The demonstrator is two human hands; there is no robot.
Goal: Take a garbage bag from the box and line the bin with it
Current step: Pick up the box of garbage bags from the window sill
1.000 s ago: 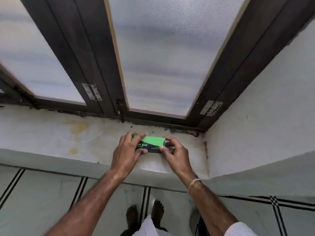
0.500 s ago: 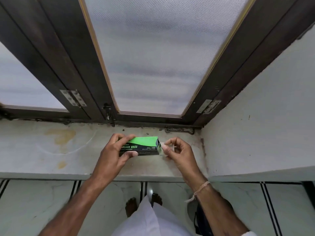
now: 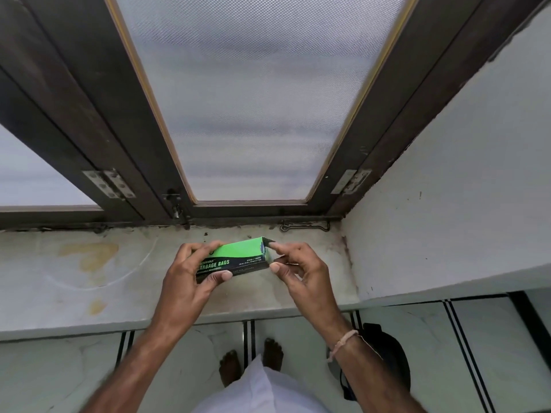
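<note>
A small green and black box (image 3: 238, 257) printed "GARBAGE BAGS" is held just above the stained stone window sill (image 3: 89, 281). My left hand (image 3: 190, 278) grips its left end, thumb on the front face and fingers over the top. My right hand (image 3: 301, 272) is at the box's right end, with forefinger and thumb pinching the end flap. No bag is visible. A black bin (image 3: 384, 359) stands on the floor below the sill, mostly hidden behind my right forearm.
A dark wooden window frame (image 3: 351, 162) with frosted panes rises right behind the sill. A white wall (image 3: 453, 192) closes the right side. A metal window hook (image 3: 304, 226) lies at the sill's back edge. My bare feet (image 3: 253, 362) stand on the tiled floor.
The box has been lifted off the sill and tilted, its right end higher. My right fingers have shifted onto the end flap. The view has moved closer to the sill.
</note>
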